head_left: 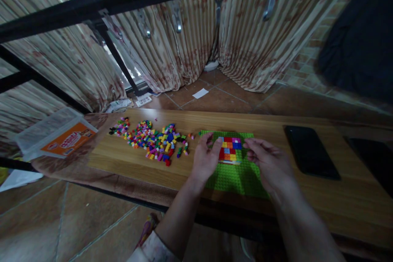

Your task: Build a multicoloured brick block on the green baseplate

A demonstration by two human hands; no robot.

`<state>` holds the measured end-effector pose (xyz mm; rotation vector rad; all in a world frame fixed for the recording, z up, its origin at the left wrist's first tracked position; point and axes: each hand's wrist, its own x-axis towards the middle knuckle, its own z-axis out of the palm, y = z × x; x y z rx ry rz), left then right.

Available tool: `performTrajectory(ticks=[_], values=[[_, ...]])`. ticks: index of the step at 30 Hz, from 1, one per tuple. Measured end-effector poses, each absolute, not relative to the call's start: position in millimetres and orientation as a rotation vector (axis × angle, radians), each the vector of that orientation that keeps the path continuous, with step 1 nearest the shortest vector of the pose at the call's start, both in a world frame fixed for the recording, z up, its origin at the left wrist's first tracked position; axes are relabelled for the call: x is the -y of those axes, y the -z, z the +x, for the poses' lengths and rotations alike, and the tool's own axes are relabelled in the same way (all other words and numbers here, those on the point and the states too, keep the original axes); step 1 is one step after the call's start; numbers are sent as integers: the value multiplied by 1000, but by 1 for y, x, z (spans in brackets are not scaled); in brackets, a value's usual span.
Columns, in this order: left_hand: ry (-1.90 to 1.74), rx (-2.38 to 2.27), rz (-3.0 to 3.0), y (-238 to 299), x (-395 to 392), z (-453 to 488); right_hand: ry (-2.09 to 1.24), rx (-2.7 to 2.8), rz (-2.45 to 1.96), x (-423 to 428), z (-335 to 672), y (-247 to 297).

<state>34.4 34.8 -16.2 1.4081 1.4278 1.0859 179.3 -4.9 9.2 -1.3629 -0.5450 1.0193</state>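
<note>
A green studded baseplate (233, 182) lies on the wooden board. On its far half sits a low block of toy bricks (227, 151) in red, yellow, blue, orange and white. My left hand (205, 157) is at the left side of that block, thumb and fingers apart, with nothing visible in it. To the right of the block, my right hand (272, 159) hovers over the plate's edge. Its thumb and index finger are pinched together close to the blue bricks; whatever may be between the fingertips is too small to make out.
Left of the plate, many loose coloured bricks (158, 141) are spread over the wooden board (132, 166). A clear plastic box (58, 131) with an orange label stands at the far left. On the right lies a black phone-like slab (310, 151). Striped curtains hang behind.
</note>
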Motion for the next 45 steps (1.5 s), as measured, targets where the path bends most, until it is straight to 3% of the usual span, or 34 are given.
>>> performTrajectory(ticks=[31, 45], values=[[-1170, -1213, 1107, 22, -31, 53, -1027, 535, -1386, 6, 178, -8], [-1289, -1364, 999, -11, -47, -58, -999, 533, -1396, 4, 179, -3]])
